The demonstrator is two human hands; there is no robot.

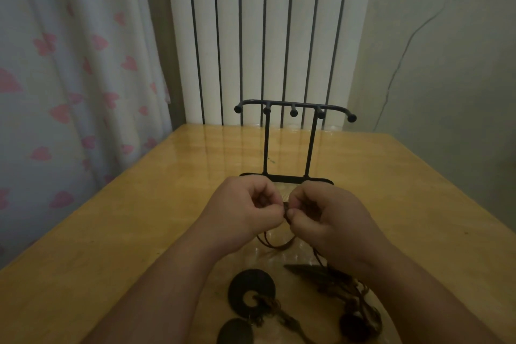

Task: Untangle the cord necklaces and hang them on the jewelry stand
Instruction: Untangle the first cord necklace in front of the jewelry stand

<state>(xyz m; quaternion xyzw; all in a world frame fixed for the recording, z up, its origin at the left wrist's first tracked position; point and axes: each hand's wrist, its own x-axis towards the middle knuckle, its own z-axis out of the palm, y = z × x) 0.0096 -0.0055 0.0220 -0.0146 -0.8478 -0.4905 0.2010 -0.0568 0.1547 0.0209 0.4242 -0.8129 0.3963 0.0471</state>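
Left hand (245, 205) and right hand (318, 213) pinch one knot of brown cord (287, 211) just before the empty stand (293, 113). Pendants (251, 292) lie below. Best loosen gently, not pull tight.

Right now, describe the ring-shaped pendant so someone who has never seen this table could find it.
On the wooden table, look nearer the person than the left hand. The ring pendant is a dark flat disc with a hole through it, unlike the solid oval pendant beside it.
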